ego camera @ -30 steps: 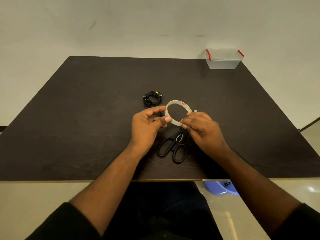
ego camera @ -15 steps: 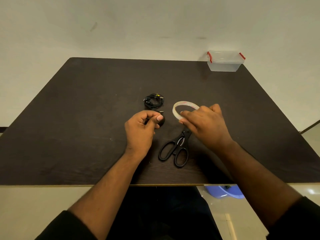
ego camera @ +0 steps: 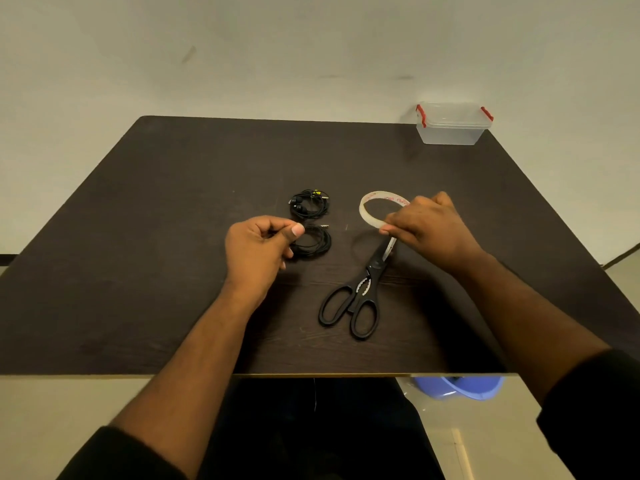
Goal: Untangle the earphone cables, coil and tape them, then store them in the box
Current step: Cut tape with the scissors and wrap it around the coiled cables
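Observation:
Two coiled black earphone cables lie mid-table. The far coil (ego camera: pixel 309 205) lies free. My left hand (ego camera: pixel 258 249) pinches the near coil (ego camera: pixel 313 242) at its left side with thumb and fingers. My right hand (ego camera: pixel 427 228) grips the clear tape roll (ego camera: pixel 372 209) at its near right edge, holding it just above the tip of the scissors. The clear plastic box (ego camera: pixel 452 124) with red clips stands closed at the far right corner of the table.
Black-handled scissors (ego camera: pixel 360 296) lie shut on the dark table (ego camera: pixel 156 237), blades pointing toward the tape roll, handles toward me. A blue object (ego camera: pixel 460 388) sits on the floor below the table's front edge, at the right.
My left hand let go of the tape roll and moved left onto the near cable coil. My right hand carried the roll to the right. The near coil is now uncovered.

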